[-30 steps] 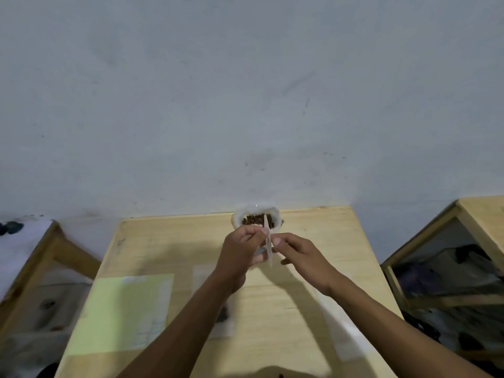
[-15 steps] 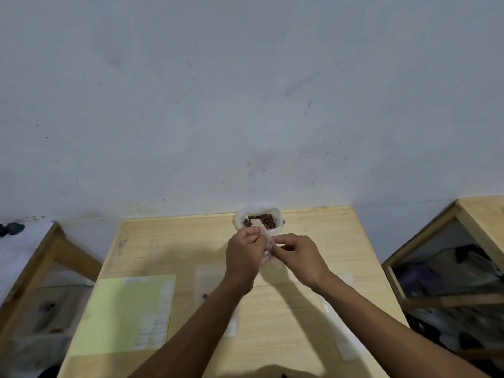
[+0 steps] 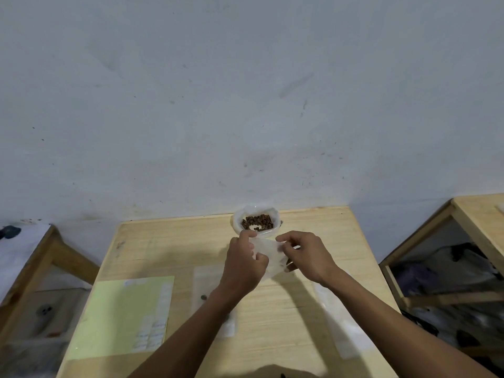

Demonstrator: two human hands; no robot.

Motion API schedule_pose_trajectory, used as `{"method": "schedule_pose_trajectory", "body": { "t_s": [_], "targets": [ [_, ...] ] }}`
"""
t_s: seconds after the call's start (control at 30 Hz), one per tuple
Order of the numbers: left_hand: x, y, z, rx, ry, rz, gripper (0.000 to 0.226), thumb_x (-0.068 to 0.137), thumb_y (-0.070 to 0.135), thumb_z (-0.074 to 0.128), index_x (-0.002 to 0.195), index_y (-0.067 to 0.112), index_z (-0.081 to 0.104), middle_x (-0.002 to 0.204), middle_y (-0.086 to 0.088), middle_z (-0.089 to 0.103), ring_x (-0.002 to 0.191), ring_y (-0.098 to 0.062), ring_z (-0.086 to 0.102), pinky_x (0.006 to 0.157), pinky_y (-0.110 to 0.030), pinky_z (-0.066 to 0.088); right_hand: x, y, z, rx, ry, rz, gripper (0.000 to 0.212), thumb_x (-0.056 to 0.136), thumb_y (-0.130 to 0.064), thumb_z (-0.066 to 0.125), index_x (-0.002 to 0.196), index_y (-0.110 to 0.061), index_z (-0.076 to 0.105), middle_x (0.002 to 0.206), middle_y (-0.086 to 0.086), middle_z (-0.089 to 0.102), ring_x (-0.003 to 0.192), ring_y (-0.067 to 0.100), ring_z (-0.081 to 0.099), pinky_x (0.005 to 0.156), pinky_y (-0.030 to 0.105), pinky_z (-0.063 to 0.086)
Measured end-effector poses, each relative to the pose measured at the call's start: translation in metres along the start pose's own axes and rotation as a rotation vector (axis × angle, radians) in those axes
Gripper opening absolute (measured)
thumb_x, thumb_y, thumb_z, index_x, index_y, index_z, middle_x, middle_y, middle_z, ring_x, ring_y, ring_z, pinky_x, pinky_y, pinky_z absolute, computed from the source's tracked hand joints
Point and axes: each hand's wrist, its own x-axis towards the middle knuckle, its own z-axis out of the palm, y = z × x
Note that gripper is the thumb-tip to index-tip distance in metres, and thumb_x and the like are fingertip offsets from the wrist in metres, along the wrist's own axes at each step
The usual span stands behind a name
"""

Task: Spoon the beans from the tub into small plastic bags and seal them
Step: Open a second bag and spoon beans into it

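Hands are meeting over the table (image 3: 313, 317): left hand (image 3: 245, 264) and right hand (image 3: 306, 256) are both pinching a small plastic bag (image 3: 268, 253), probably opening it. Tub of beans (image 3: 257, 222) is sitting just beyond, at the far edge. Next, spooning needs one hand free.

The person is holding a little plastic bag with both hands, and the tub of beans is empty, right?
Not quite. Both hands, left hand and right hand, do hold the small plastic bag, but the head view shows the tub still has brown beans in it.
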Motion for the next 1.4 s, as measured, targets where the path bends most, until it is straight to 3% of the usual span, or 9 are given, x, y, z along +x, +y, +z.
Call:
{"method": "schedule_pose_trajectory", "body": {
  "t_s": [0.1,0.23,0.33,0.5,0.6,0.87,1.03,1.13,1.4],
  "targets": [
    [0.000,-0.005,-0.006,-0.034,-0.049,0.013,0.049,0.082,0.014,0.057,0.130,0.011,0.053,0.120,-0.010,0.053,0.105,-0.021,0.059,0.093,-0.033,0.052,-0.004,-0.001,0.000,0.041,-0.103,-0.026,0.024,0.095,-0.009,0.052,0.107,-0.015,0.072,0.092,0.010,0.071,0.072,0.035,0.072,0.070,0.043,0.062],
    [0.000,-0.006,-0.011,-0.086,-0.070,0.062,0.054,0.079,0.025,0.053,0.131,0.008,0.054,0.131,-0.005,0.050,0.119,-0.017,0.054,0.101,-0.027,0.047,-0.007,-0.008,0.005,0.034,-0.140,-0.057,0.020,0.096,-0.014,0.054,0.098,-0.013,0.074,0.088,0.009,0.073,0.075,0.032,0.072,0.070,0.048,0.061],
    [-0.006,-0.006,-0.015,-0.187,-0.199,0.040,0.060,0.084,0.037,0.067,0.138,0.026,0.044,0.134,0.016,0.045,0.126,-0.009,0.047,0.097,-0.024,0.047,-0.008,-0.016,0.006,0.005,-0.161,-0.081,0.023,0.095,-0.012,0.051,0.091,-0.005,0.072,0.079,0.015,0.071,0.062,0.024,0.068,0.068,0.048,0.059],
    [-0.013,-0.014,-0.021,-0.058,-0.254,0.210,0.099,0.059,0.053,0.088,0.135,0.049,0.025,0.133,0.035,0.029,0.130,0.009,0.031,0.104,-0.012,0.033,-0.010,-0.022,0.003,0.045,-0.166,-0.076,0.028,0.099,-0.020,0.052,0.092,-0.003,0.072,0.084,0.021,0.072,0.059,0.017,0.063,0.064,0.039,0.056],
    [-0.019,-0.019,-0.015,0.024,-0.148,0.312,0.107,0.057,0.054,0.088,0.144,0.027,0.031,0.136,0.028,0.030,0.131,0.003,0.031,0.109,-0.022,0.033,-0.010,-0.023,0.007,0.105,-0.161,-0.060,0.025,0.096,-0.007,0.048,0.092,-0.001,0.073,0.092,0.025,0.071,0.060,0.014,0.062,0.060,0.029,0.054],
    [-0.025,-0.026,-0.008,0.250,0.194,0.321,0.088,0.060,0.062,0.077,0.128,0.016,0.046,0.129,0.004,0.051,0.124,-0.019,0.043,0.101,-0.031,0.038,-0.012,-0.028,0.016,0.232,-0.109,-0.024,0.018,0.097,-0.007,0.047,0.109,-0.019,0.053,0.096,0.014,0.073,0.088,0.029,0.072,0.070,0.041,0.056],
    [-0.020,-0.030,-0.013,0.306,0.221,0.228,0.078,0.062,0.063,0.074,0.121,0.016,0.053,0.115,0.004,0.060,0.111,-0.021,0.051,0.089,-0.036,0.046,-0.020,-0.026,0.022,-0.120,-0.006,-0.262,0.012,0.088,-0.035,0.066,0.093,-0.030,0.057,0.121,-0.010,0.062,0.117,0.004,0.051,0.094,0.030,0.041],
    [-0.019,-0.035,-0.015,0.331,0.208,0.238,0.076,0.067,0.060,0.064,0.125,0.012,0.053,0.118,0.001,0.061,0.111,-0.024,0.052,0.088,-0.035,0.043,-0.021,-0.022,0.029,-0.543,-0.005,-0.393,0.028,0.080,-0.058,0.064,0.098,-0.037,0.070,0.146,-0.011,0.044,0.137,0.011,0.028,0.105,0.036,0.030],
    [-0.018,-0.048,-0.027,0.182,0.115,0.271,0.068,0.079,0.053,0.065,0.131,0.012,0.051,0.124,0.006,0.057,0.114,-0.015,0.048,0.091,-0.022,0.040,-0.018,-0.024,0.051,-0.397,0.039,-0.377,0.012,0.094,-0.030,0.061,0.091,-0.030,0.073,0.143,-0.006,0.045,0.135,0.014,0.028,0.108,0.042,0.030]
  ]
}}
